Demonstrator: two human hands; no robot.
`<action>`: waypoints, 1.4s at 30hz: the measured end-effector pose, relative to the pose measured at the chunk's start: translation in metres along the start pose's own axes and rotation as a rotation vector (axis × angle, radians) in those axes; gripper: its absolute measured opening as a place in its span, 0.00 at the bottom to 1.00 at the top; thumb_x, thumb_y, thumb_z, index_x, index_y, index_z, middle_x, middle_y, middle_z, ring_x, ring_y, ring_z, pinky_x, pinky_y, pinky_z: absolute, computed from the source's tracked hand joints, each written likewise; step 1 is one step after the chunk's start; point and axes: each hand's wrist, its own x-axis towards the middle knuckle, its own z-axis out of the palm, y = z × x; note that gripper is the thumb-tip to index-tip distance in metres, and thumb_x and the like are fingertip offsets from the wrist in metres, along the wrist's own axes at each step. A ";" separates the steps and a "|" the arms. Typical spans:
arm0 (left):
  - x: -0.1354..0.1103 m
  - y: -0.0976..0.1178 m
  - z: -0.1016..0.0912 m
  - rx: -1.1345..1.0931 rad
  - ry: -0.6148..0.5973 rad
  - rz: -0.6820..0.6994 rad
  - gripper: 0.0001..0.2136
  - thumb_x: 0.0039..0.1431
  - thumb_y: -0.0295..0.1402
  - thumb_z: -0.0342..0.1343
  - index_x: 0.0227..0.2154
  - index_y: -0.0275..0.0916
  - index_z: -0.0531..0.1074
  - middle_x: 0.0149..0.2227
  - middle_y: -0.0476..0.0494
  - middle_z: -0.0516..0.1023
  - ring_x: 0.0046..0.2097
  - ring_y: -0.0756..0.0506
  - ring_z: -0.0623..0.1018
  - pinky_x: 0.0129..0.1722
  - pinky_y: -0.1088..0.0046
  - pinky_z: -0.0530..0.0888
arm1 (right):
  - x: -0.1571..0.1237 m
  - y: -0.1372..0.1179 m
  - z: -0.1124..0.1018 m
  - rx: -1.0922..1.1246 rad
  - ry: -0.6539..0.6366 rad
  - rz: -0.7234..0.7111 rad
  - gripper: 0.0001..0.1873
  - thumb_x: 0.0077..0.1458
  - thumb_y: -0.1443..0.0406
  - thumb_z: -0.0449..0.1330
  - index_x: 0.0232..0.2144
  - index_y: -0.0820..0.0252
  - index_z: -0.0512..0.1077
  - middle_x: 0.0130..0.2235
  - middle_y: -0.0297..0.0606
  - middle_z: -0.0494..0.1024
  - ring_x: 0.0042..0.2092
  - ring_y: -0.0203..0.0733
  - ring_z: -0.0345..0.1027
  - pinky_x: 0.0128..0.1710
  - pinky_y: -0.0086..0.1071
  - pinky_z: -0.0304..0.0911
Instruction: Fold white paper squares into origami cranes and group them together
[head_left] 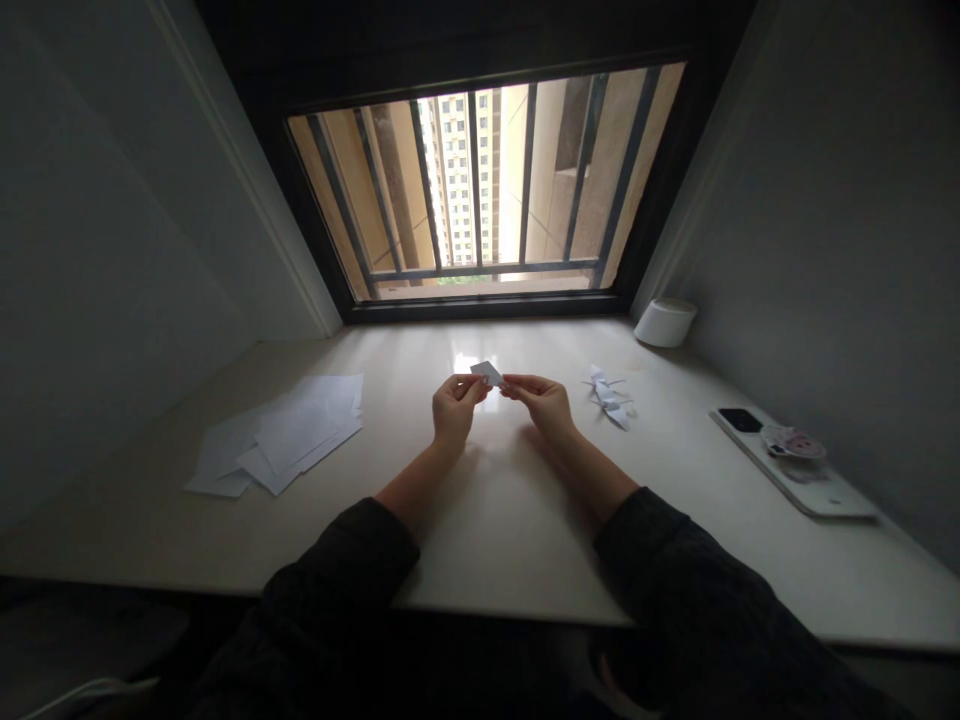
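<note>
A small folded piece of white paper (488,373) is held just above the pale desk (495,520), near its middle. My left hand (454,408) pinches its left side with thumb and fingers closed. From the right, my right hand (541,400) pinches the paper's lower right corner. Both dark sleeves reach in from the bottom edge.
A loose pile of white paper sheets (281,440) lies on the desk at the left. Folded white paper figures (610,397) sit to the right of my hands. A white roll (664,322) stands at the back right. A phone in a white case (791,462) lies far right. Behind is a barred window (487,190).
</note>
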 end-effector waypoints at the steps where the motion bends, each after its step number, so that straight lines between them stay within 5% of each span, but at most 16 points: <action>1: -0.001 0.000 0.000 0.014 -0.017 0.017 0.15 0.44 0.39 0.65 0.31 0.36 0.70 0.30 0.41 0.80 0.35 0.44 0.80 0.40 0.65 0.74 | 0.000 0.001 -0.001 -0.001 0.016 0.002 0.19 0.31 0.58 0.72 0.29 0.59 0.79 0.29 0.40 0.81 0.31 0.43 0.74 0.39 0.40 0.68; 6: -0.003 -0.002 0.000 0.060 -0.027 0.019 0.25 0.40 0.37 0.68 0.41 0.40 0.64 0.32 0.43 0.80 0.34 0.44 0.80 0.36 0.68 0.73 | 0.001 0.003 -0.003 -0.007 0.057 0.023 0.20 0.30 0.57 0.72 0.29 0.60 0.79 0.29 0.41 0.81 0.31 0.44 0.74 0.39 0.41 0.69; 15: 0.001 -0.001 -0.004 0.202 -0.092 -0.114 0.14 0.42 0.41 0.64 0.29 0.37 0.78 0.29 0.41 0.80 0.36 0.43 0.79 0.31 0.72 0.70 | -0.002 -0.002 0.000 -0.057 0.018 0.010 0.20 0.30 0.56 0.72 0.29 0.59 0.79 0.28 0.41 0.81 0.31 0.44 0.74 0.38 0.40 0.69; 34: 0.002 0.002 -0.003 0.184 -0.173 -0.136 0.16 0.51 0.46 0.56 0.33 0.38 0.78 0.36 0.37 0.80 0.41 0.39 0.79 0.31 0.70 0.69 | 0.007 0.005 -0.010 -0.042 0.021 0.014 0.17 0.32 0.58 0.71 0.29 0.59 0.79 0.29 0.40 0.81 0.31 0.42 0.74 0.39 0.40 0.68; 38: 0.006 0.001 -0.005 0.179 -0.152 -0.143 0.20 0.47 0.49 0.59 0.38 0.39 0.76 0.39 0.38 0.79 0.39 0.40 0.79 0.28 0.73 0.69 | 0.006 0.006 -0.010 -0.062 0.038 -0.010 0.17 0.33 0.57 0.70 0.29 0.59 0.79 0.30 0.40 0.81 0.32 0.44 0.74 0.41 0.41 0.68; 42: 0.006 -0.002 -0.007 0.238 -0.111 -0.115 0.18 0.45 0.47 0.62 0.33 0.37 0.77 0.33 0.39 0.80 0.37 0.41 0.79 0.27 0.74 0.67 | 0.001 0.005 -0.004 -0.110 -0.055 -0.036 0.16 0.36 0.56 0.69 0.30 0.58 0.79 0.33 0.41 0.81 0.37 0.45 0.74 0.43 0.40 0.67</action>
